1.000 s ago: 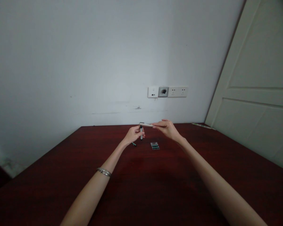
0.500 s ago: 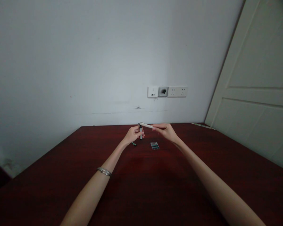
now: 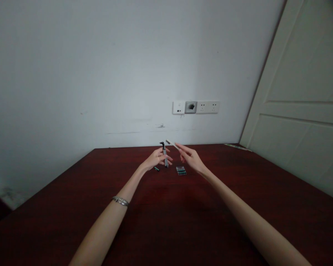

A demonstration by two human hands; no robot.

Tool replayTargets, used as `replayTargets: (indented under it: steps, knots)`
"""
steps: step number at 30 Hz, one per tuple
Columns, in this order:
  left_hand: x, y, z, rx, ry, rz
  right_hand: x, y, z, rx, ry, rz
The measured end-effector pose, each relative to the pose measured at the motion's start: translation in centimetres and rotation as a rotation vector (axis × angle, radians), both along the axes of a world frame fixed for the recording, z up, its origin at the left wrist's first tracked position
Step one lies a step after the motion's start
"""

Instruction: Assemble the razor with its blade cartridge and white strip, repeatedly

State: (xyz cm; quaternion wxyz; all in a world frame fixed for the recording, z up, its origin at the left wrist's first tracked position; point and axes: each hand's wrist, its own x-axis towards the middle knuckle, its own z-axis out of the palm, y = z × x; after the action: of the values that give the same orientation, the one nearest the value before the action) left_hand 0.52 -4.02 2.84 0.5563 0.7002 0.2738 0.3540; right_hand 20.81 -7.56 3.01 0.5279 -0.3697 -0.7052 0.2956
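My left hand [image 3: 154, 159] is closed around the grey handle of a razor [image 3: 165, 158], held upright with its black head on top and no blade clearly visible at this size. In my right hand [image 3: 191, 158] a white toothbrush [image 3: 172, 144] is pinched by the handle. Its dark bristles point up and left, close to the razor's head but apart from it. A small clear case [image 3: 181, 170] with dark green strips lies on the table below my right hand. Beneath my left wrist lies a small dark green and black piece [image 3: 157, 169], possibly a razor cartridge.
The dark red table [image 3: 166, 225] reaches back to a white wall [image 3: 122, 74]. On the wall are a socket panel [image 3: 208, 107] and a grey switch plate [image 3: 191, 107]. A pale door [image 3: 299, 107] stands at the right. A thin strip [image 3: 237, 147] lies along the table's back right edge.
The toothbrush has drawn back from the razor's head and turned, so its bristles show. My right hand has shifted slightly left and down; several fingers of my left hand have loosened.
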Motion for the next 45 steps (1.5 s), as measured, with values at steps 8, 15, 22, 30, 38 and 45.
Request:
replayTargets:
  steps: [8,15,22,30,38,45]
  knots:
    - [0.4,-0.2,0.0,-0.039,-0.005,-0.073,-1.0,-0.3,-1.1,0.155,-0.316,-0.276]
    - [0.6,-0.3,-0.1,-0.003,-0.028,-0.048,-1.5,-1.8,-0.4,0.304,-0.691,-0.447]
    - [0.6,-0.2,-0.2,0.001,-0.010,-0.024,-1.2,-2.0,-0.4,0.341,-0.914,-0.571]
    - [0.9,-0.1,-0.2,0.058,0.044,0.019,-0.8,-1.8,-0.8,0.448,-1.045,-0.597]
    - [0.9,1.1,-1.1,0.118,-0.026,0.188,-0.9,-2.0,-0.9,0.525,-0.967,-0.634]
    - [1.0,1.8,-1.8,0.251,-0.039,0.385,-1.0,-2.2,-0.6,0.544,-0.967,-0.668]
